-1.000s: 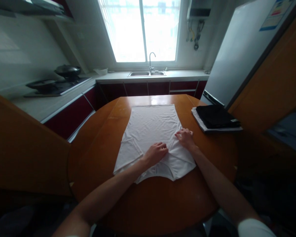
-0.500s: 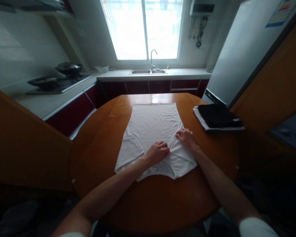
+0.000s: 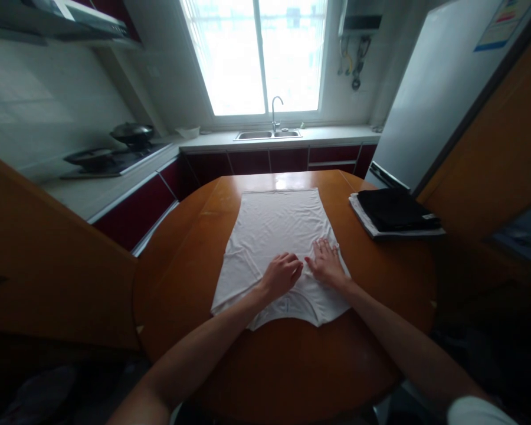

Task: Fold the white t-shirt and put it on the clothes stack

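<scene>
Your white shirt (image 3: 272,218) lies spread out in the middle of the round brown surface (image 3: 177,265), right in front of you. Its neck end (image 3: 287,307) is close to you, and its straight bottom edge points to the window (image 3: 256,59). The cloth has lots of little wrinkles.

Your left hand (image 3: 282,274) is on the shirt, just above the neck. Its fingers are curled in, and I cannot tell if they pinch any cloth. Your left arm (image 3: 216,336) goes across the near left part of the shirt.

Your right hand (image 3: 326,264) is just beside it, near the right edge of the shirt. It is open and flat on the cloth, with the fingers spread a bit, and it grips nothing.

Over on the right side of the surface is a pile of folded cloth. A black one (image 3: 393,209) sits on top of a white one (image 3: 363,217). Past the surface, you can see a sink (image 3: 268,134) under the window.
</scene>
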